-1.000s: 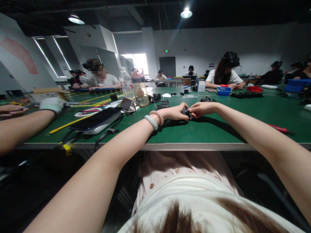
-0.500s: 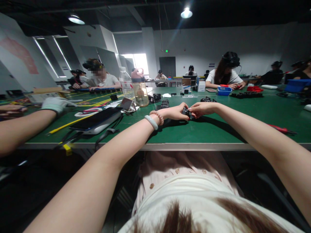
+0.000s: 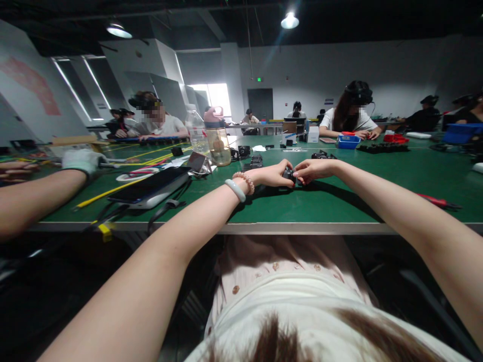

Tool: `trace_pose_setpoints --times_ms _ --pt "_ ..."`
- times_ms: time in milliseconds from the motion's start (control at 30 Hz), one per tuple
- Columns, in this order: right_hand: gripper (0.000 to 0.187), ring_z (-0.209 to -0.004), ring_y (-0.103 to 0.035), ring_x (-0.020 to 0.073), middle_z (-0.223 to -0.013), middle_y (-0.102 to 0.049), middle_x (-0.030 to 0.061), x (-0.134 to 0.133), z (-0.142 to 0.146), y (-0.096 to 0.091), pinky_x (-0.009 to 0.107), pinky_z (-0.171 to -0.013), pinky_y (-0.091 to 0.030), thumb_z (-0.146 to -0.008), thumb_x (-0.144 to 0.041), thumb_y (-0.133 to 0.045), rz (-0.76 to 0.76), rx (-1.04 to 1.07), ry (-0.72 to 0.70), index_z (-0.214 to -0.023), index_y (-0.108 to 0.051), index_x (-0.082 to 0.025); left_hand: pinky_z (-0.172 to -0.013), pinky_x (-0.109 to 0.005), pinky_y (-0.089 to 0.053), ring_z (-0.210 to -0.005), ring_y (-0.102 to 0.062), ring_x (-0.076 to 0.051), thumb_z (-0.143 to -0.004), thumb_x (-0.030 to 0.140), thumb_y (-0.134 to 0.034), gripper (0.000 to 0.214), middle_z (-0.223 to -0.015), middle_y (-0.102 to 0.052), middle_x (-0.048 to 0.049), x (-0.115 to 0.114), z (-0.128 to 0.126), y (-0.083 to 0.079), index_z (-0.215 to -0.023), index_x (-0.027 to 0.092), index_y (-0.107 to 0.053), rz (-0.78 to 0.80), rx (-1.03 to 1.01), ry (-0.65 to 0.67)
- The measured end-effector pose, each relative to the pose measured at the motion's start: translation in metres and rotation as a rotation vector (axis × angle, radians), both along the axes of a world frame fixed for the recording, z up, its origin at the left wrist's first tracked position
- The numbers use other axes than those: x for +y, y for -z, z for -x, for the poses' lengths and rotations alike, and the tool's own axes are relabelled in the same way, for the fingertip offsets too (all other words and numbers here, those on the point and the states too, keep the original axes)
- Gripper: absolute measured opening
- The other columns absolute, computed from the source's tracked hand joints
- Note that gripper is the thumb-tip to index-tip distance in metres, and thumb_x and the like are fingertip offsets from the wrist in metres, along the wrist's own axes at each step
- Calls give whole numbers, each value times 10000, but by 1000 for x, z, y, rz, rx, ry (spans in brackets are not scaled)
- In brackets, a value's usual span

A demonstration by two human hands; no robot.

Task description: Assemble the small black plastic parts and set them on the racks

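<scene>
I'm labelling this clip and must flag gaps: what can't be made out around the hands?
- Head view: the small black part between the left hand and right hand is mostly covered by their fingers; its shape is unclear.
- Head view: the thin red-handled tool on the green table is too small to identify.
- Head view: what the co-worker's white-gloved hand touches is too small to tell.
</scene>
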State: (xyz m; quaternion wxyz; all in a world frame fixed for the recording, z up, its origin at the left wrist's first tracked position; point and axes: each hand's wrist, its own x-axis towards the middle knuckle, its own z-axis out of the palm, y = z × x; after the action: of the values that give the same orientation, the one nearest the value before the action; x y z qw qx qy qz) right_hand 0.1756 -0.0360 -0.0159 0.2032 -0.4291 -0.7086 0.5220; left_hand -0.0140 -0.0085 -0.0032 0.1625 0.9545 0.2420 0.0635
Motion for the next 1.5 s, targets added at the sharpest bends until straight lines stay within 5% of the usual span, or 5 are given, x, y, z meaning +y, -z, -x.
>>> trace_pose_setpoints --times_ms 367,1500 --pt "433 -607 -481 67 -798 -548 22 -7 7 -6 206 -568 -399 -603 -370 -628 -138 -154 -12 -955 -523 -141 -722 -274 -378 -845 -473 -169 -588 442 -504 591 -968 -488 -35 2 0 0 -1084 186 -310 30 -11 -2" --pt "337 -543 -486 71 -589 -526 9 1 1 0 199 -505 -361 -663 -433 -566 -25 -2 16 -721 -518 -105 -699 -266 -378 -814 -472 -163 -592 445 -502 601 -965 -490 -31 2 0 1 -1095 192 -292 25 -2 -4"
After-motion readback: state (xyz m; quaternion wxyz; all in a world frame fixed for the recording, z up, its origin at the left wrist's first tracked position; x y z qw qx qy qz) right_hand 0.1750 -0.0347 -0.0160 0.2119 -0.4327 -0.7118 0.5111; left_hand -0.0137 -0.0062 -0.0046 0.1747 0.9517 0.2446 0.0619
